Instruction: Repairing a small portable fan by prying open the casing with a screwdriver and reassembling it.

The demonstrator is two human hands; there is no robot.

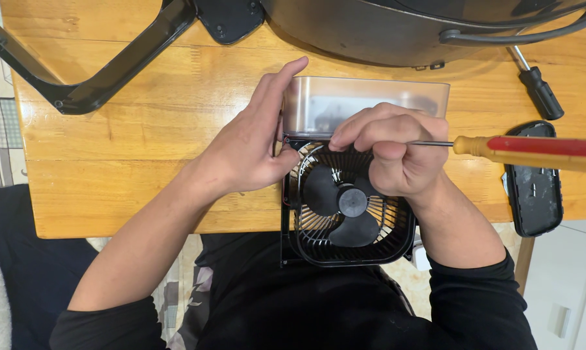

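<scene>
Black fan (345,214): round grille, three blades, clear tank behind (at table's edge).
Left hand (251,146): fingers apart, bracing fan.
Right hand (396,152): clamped on screwdriver (533,152).
Nearby: wooden table (143,142), black cover (533,185).

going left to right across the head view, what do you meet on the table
black frame → left hand → fan → right hand → red and yellow screwdriver

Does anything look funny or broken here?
Yes. The fan has no front cover, so its blades are bare, and it hangs off the table edge over the lap. The left hand steadies it. The right hand holds a screwdriver sticking out sideways. Nothing looks spilled.
</scene>
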